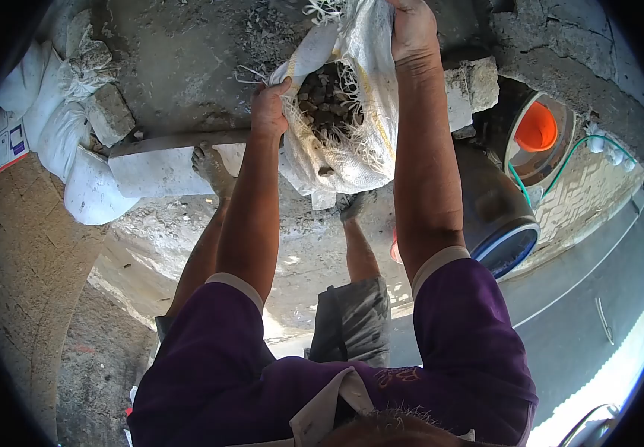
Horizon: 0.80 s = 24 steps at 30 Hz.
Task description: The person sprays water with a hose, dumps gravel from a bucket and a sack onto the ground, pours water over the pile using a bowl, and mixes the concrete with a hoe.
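A white woven sack (370,160) with frayed edges hangs between my two hands, its mouth open toward me. Grey stones or rubble (325,100) show inside it. My left hand (268,108) grips the left side of the rim, thumb on top. At the upper right, my right hand (414,30) is closed on the sack's far edge, its fingertips partly cut off by the frame. Below the sack, its lower part hangs in front of a pale ledge.
A pale concrete block (165,167) lies along the ledge, with white sacks (91,186) at left. To the right are a dark barrel (486,201), an orange bowl (536,128), a green hose (560,167) and a broken block (478,86). My bare feet stand near the ledge.
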Motion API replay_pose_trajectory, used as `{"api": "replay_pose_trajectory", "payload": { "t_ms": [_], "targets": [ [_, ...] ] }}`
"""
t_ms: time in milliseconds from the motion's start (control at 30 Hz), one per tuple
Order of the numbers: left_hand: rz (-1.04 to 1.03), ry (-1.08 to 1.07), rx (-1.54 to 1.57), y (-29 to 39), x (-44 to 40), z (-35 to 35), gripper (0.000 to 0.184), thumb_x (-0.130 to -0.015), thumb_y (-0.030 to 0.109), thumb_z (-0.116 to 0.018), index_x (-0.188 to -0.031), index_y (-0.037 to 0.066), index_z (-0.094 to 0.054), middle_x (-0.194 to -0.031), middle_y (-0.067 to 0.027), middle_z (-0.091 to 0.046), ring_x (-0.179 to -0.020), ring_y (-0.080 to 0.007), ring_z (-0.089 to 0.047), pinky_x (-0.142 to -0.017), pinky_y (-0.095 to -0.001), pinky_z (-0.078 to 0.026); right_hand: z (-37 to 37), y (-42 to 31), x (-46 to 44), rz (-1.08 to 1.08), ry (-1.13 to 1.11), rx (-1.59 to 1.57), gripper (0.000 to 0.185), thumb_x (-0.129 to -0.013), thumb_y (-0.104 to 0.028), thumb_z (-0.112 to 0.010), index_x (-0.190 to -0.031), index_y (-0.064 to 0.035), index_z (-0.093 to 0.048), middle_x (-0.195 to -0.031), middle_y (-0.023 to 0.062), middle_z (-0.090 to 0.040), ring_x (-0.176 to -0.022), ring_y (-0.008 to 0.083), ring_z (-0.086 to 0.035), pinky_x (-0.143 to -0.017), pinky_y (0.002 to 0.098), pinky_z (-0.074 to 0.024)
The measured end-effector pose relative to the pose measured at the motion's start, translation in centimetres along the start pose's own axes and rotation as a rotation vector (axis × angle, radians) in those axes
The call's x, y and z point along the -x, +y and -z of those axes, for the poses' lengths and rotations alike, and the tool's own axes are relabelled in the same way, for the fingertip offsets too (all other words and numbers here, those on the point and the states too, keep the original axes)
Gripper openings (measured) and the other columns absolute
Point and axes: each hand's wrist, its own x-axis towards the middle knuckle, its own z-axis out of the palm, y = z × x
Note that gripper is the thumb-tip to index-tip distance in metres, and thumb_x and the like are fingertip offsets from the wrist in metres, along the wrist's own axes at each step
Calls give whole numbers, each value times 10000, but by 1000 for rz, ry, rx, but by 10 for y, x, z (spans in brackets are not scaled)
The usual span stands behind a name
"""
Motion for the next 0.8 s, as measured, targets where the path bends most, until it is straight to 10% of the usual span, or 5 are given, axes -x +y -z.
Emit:
{"api": "replay_pose_trajectory", "payload": {
  "t_ms": [200, 367, 500, 633, 800],
  "targets": [
    [-63, 153, -201, 1, 14, -22, 600, -825, 205, -710, -1312, 21, -412, -1342, -139, -445, -1246, -273, -400, -1046, -464, -276, 43, 81, -56, -95, 183, 237, 224, -949, -252, -505, -885, -61, -603, -768, -17, -507, -674, 122, -452, -637, 319, -425],
    [141, 116, -95, -5, -21, 4, 366, -907, 248, -614, -1177, 9, -555, -1160, -139, -586, -1069, -267, -570, -933, -403, -438, 10, 15, -14, -34, 193, -45, 219, -965, -209, -453, -932, -54, -605, -878, -2, -594, -800, 173, -551, -691, 323, -463],
    [-81, 58, -215, -2, 9, -12, 353, -908, 280, -619, -1156, 34, -572, -1050, -99, -611, -909, -225, -594, -826, -371, -463, 14, 13, -8, -97, 183, -12, 262, -959, -241, -506, -1032, -10, -604, -951, 68, -629, -831, 208, -602, -740, 350, -492],
    [-31, 16, -707, -8, 20, -8, 746, -851, 536, -612, -1313, -20, -432, -1247, -165, -501, -1132, -263, -474, -945, -391, -372, 17, -1, -7, -145, 131, -78, 344, -971, -304, -504, -1108, 1, -587, -1011, 106, -639, -868, 226, -631, -777, 362, -514],
    [120, -99, -521, 4, 21, 10, 854, -852, 692, -474, -1387, 32, -380, -1380, -163, -430, -1223, -282, -427, -1016, -438, -316, 91, -20, 40, -56, 271, 39, 421, -984, -374, -463, -1165, -1, -541, -1045, 85, -620, -935, 180, -612, -819, 331, -499]
  ]
}}
